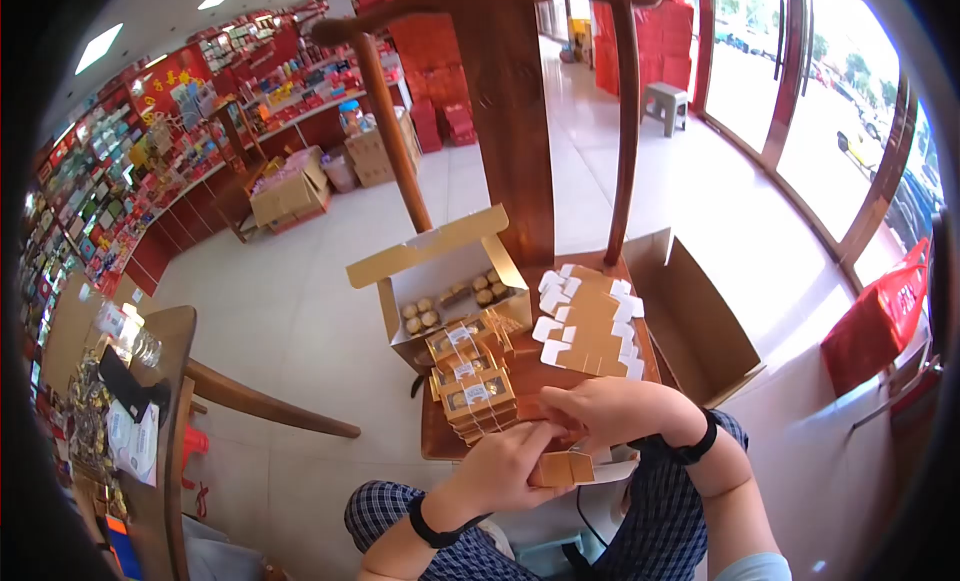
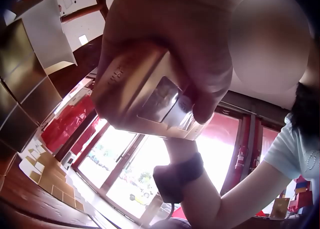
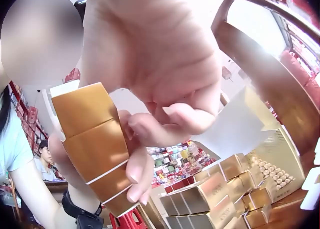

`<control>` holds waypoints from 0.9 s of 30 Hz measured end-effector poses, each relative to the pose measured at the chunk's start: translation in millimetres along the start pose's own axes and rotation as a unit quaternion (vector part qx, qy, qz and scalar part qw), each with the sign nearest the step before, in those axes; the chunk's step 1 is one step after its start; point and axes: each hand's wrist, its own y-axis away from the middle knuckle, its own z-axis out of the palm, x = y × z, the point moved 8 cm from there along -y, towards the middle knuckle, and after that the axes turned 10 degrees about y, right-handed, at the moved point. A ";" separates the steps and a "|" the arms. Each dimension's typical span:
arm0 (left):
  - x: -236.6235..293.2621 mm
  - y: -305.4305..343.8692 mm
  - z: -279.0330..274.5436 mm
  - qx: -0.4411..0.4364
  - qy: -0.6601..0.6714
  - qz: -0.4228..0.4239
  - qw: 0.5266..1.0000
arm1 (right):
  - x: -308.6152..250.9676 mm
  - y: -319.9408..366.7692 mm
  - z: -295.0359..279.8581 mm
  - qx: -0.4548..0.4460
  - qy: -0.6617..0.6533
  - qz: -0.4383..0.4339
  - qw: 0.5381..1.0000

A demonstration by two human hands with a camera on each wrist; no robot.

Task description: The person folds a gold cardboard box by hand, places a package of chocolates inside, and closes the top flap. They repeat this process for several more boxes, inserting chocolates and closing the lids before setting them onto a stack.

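A small gold carton (image 1: 566, 469) is held over my lap, in front of the wooden chair seat. My left hand (image 1: 500, 469) grips it with the fingers wrapped round one side, as the right wrist view shows. A clear window with a pale label shows on the carton (image 2: 145, 96) in the left wrist view. My right hand (image 1: 622, 413) is at the carton's upper end, fingers curled. A white inner flap stands out at the carton's top (image 3: 65, 89). Near my left hand, several filled gold cartons (image 1: 478, 393) with labels stand stacked on the seat.
Flat unfolded gold cartons (image 1: 590, 326) lie at the seat's right. Behind the stack, an open gold box (image 1: 430, 251) holds round gold-wrapped pieces. A large cardboard box (image 1: 700, 321) stands right of the chair. A cluttered wooden table (image 1: 175, 381) is at the left.
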 end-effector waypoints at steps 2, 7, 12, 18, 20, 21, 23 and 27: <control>9.4 2.8 -1.4 0.003 0.020 0.005 1.000 | -5.4 9.0 -1.0 0.022 -0.051 -0.039 0.998; 36.6 14.4 5.4 -0.003 0.079 -0.024 0.997 | -24.3 35.1 0.8 0.052 -0.070 -0.056 0.995; 33.5 47.7 35.6 0.004 0.186 -0.151 0.971 | -49.4 67.6 0.6 0.064 -0.011 -0.042 0.997; 30.0 59.2 48.4 0.243 0.474 -0.109 0.839 | -43.4 105.3 15.5 0.335 -0.385 -0.147 0.848; 32.1 58.9 50.8 0.281 0.500 -0.093 0.814 | -49.4 103.7 44.7 0.351 -0.306 -0.091 0.880; 32.4 57.7 52.8 0.273 0.464 -0.095 0.837 | -50.5 103.2 54.4 0.375 -0.274 -0.057 0.884; 32.9 56.5 58.4 0.262 0.431 -0.105 0.857 | -51.1 103.8 66.4 0.406 -0.321 -0.049 0.854; 51.2 52.6 52.6 0.358 0.430 -0.062 0.827 | -43.2 112.2 79.6 0.524 -0.335 -0.039 0.782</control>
